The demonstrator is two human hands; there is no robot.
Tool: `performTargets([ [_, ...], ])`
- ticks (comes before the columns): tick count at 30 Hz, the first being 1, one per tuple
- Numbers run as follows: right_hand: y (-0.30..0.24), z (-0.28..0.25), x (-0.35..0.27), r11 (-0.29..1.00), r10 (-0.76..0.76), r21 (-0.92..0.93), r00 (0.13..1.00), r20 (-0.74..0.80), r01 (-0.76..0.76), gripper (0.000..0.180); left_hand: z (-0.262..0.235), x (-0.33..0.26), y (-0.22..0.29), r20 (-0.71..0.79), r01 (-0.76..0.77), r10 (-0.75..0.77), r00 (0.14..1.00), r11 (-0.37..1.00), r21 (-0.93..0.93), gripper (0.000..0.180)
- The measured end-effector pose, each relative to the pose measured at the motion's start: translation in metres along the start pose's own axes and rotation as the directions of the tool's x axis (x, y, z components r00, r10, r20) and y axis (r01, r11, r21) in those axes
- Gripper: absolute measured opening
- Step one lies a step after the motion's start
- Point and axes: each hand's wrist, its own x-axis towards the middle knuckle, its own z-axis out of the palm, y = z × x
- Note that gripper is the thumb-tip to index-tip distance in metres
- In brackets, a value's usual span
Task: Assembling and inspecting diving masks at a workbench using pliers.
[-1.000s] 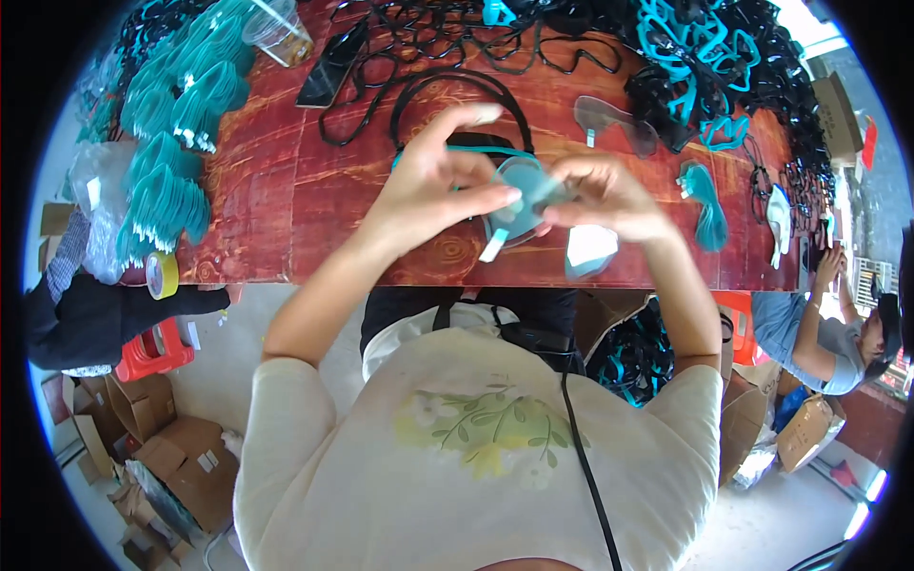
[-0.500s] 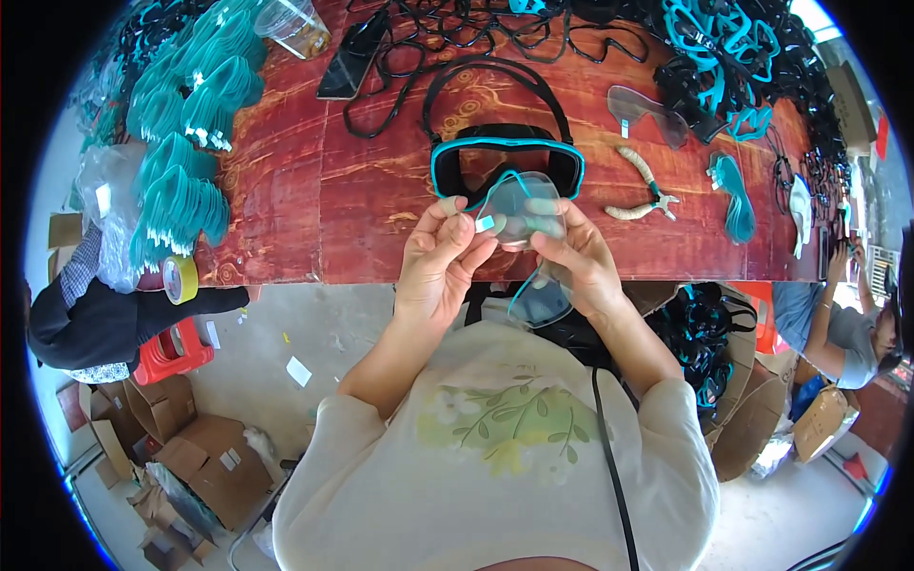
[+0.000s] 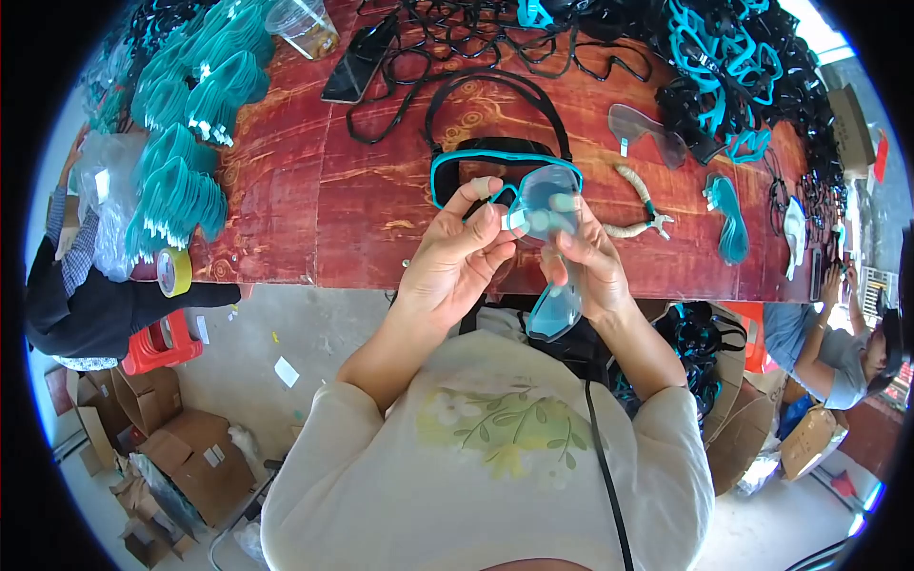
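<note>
Shifted rightward, transparent goggle lens (image 3: 552, 184) sits pinched in right hand (image 3: 596, 265); left hand (image 3: 449, 249) curls fingers at its white tab (image 3: 513, 220), grip unclear. Likely light, flexible, scratch-prone: hold edges.

You can make out no words or numbers clearly. Small white rectangular tabs (image 3: 515, 220), their faces unreadable, stand on the clear curved plastic lens (image 3: 550, 184) you hold, on the stacked teal plastic lenses (image 3: 173, 190) to your left, and on the smoky transparent lens (image 3: 645, 131) on the table to your right. You also see unreadable white labels (image 3: 214, 457) on the open brown cardboard box (image 3: 190, 481) and the crumpled clear plastic bag (image 3: 114, 233).
</note>
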Motion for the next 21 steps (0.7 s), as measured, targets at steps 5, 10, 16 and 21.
performTargets([
  [5,0.002,0.002,0.000,0.987,0.061,0.142,0.994,0.087,-0.073,0.035,-0.006,0.004,-0.007,0.078,0.004,0.006,0.997,0.992,-0.125,0.030],
  [10,-0.005,-0.001,-0.002,0.998,-0.057,0.028,0.997,0.056,0.055,0.034,-0.005,-0.002,-0.001,-0.151,-0.314,0.350,0.924,0.924,0.219,0.025],
  [16,-0.008,0.007,-0.001,0.931,-0.230,-0.276,0.971,0.065,0.239,0.030,-0.007,-0.018,-0.007,0.212,-0.607,0.631,0.746,0.513,0.607,0.033],
  [21,0.003,0.011,0.000,0.884,-0.199,-0.407,0.973,0.114,0.229,0.029,0.008,-0.013,-0.008,0.055,-0.488,0.562,0.826,0.661,0.570,0.041],
])
